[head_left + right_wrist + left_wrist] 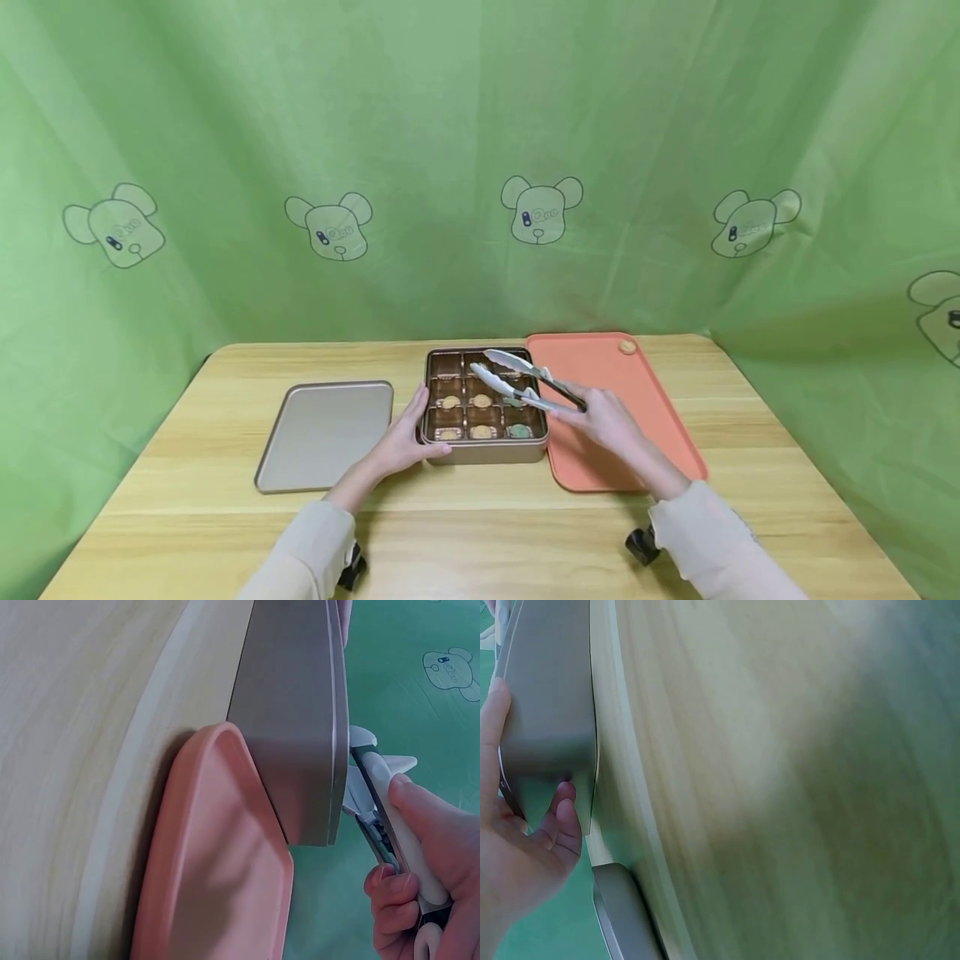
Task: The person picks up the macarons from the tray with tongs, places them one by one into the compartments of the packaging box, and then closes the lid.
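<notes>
A square metal tin (487,454) with a divided brown plastic insert stands at the middle of the table. In its front and middle rows lie tan cookies (482,402) and green cookies (519,431). My left hand (401,442) grips the tin's front left corner, thumb on the front wall and fingers along the left side. With my right hand (611,425) I hold metal tongs (512,361), their two tips spread apart over the insert's back part. In the right wrist view, fingers and thumb wrap the tongs' handles (397,817). The tongs partly cover the right-hand compartments.
A coral tray (600,367) sits against the tin's right side, with one tan cookie (627,347) at its far right corner. To the left lies a flat metal lid (330,433). Green curtains (450,275) enclose the wooden table (450,542) at the back and sides.
</notes>
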### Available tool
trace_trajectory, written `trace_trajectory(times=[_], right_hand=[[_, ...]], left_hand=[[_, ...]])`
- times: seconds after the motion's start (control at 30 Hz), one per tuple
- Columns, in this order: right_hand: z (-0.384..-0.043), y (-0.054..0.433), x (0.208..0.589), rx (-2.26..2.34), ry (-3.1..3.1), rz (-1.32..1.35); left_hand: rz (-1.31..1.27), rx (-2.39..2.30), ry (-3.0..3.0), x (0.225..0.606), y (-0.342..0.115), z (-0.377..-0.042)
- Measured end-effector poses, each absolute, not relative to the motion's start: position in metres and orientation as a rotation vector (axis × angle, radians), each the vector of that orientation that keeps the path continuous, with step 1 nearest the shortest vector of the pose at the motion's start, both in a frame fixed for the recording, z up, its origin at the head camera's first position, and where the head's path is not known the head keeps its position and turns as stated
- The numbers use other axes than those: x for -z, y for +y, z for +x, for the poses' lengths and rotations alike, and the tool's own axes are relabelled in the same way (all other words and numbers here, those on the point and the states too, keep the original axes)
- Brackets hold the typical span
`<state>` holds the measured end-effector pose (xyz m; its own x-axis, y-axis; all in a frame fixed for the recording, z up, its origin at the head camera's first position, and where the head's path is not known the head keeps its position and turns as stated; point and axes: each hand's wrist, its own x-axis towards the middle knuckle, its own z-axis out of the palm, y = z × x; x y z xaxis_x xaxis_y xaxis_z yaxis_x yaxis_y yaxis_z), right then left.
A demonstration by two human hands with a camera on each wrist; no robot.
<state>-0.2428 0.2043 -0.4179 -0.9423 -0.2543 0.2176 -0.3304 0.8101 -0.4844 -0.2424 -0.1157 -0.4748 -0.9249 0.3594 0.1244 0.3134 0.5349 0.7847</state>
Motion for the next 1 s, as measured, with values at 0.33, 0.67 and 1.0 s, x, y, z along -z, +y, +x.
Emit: trace_trajectory(times=[0.33, 0.67, 1.0], right_hand=[[-0.239, 0.225, 0.414, -0.906, -2.804, 0.396], [-0.236, 0.272, 0.411, -0.822, -2.866, 0.139], [-0.230, 0.307, 0.418, -0.643, -2.969, -0.020]], left_hand=[[0.593, -1.355, 2.712, 0.475, -0.116, -0.243], [0.596, -1.349, 2.713, 0.475, -0.116, -0.242], [0.609, -1.325, 2.735, 0.476, -0.115, -0.243]])
